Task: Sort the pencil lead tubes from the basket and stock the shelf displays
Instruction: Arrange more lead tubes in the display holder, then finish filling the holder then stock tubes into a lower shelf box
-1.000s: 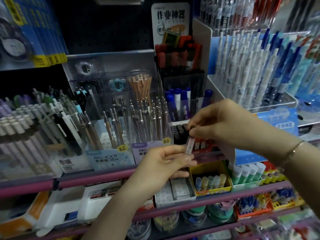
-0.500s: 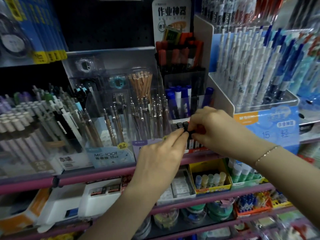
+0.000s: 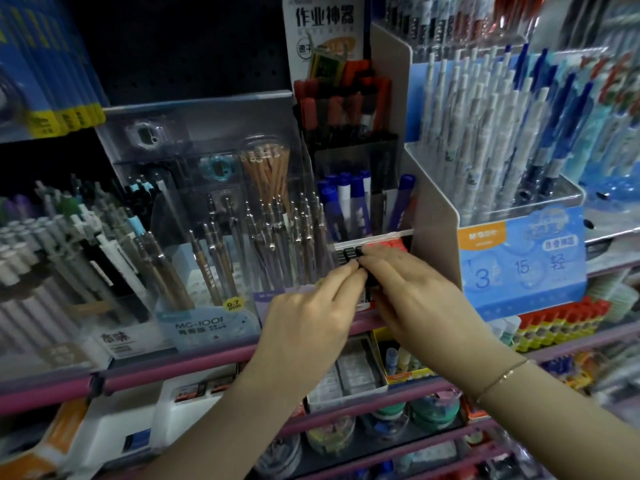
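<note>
Both hands meet at a small display tray (image 3: 374, 244) of black- and red-capped pencil lead tubes (image 3: 348, 255) on a stationery shelf, between mechanical pencils (image 3: 221, 258) and a blue pen display (image 3: 519, 268). The left hand (image 3: 308, 317) and right hand (image 3: 415, 299) pinch a black-capped tube (image 3: 363, 271) at the tray's front, fingertips touching.

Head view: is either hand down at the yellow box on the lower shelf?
No. Both the left hand and right hand are up at the black-capped lead tubes, above the yellow box.
</note>
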Available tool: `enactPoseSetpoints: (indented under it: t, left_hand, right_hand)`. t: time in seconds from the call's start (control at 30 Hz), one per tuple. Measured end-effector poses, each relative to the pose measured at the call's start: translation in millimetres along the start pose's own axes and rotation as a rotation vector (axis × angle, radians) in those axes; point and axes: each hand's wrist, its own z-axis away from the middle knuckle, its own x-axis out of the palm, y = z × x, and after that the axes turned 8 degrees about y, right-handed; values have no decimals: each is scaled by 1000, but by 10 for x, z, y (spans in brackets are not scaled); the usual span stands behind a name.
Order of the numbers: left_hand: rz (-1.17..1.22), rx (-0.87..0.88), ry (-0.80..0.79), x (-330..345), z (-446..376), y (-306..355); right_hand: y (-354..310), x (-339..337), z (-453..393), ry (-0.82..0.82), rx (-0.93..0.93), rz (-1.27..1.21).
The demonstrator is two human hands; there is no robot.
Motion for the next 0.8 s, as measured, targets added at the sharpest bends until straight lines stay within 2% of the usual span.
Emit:
enactPoseSetpoints:
  t: [0.07, 0.17, 0.27, 0.33, 0.4, 0.43, 0.57, 0.63, 0.73, 0.8]
  left_hand:
    - [39, 0, 1, -5, 11, 10]
    - [166, 16, 105, 18, -5, 131]
    - [445, 31, 186, 157, -34, 572]
    - [642, 47, 130, 360, -35, 1069]
    - [774, 21, -7, 663, 27, 1684]
    - [840, -46, -102, 835, 82, 2014]
    - [1084, -585, -588, 1680, 446, 3274]
    - [1074, -739, -813, 2196, 786, 3773]
    - [978, -793, -1135, 2866, 1431, 4328]
    - [880, -682, -1287, 3245, 1948, 4583]
  right_hand:
    - [11, -46, 42, 42, -3, -40]
    - [102, -314, 158, 206, -43, -145]
    - [369, -718, 524, 466, -58, -119]
    - [652, -943, 900, 538, 29, -85]
    - [1000, -1091, 1364, 524, 198, -57]
    - [1213, -1130, 1645, 493, 319, -41]
    - [2110, -1099, 2962, 303, 924, 20]
    - [2461, -959, 3676, 140, 1182, 21]
    - [2779, -625, 4680, -70, 1519, -29]
    - [2877, -304, 5345, -224, 1672, -44]
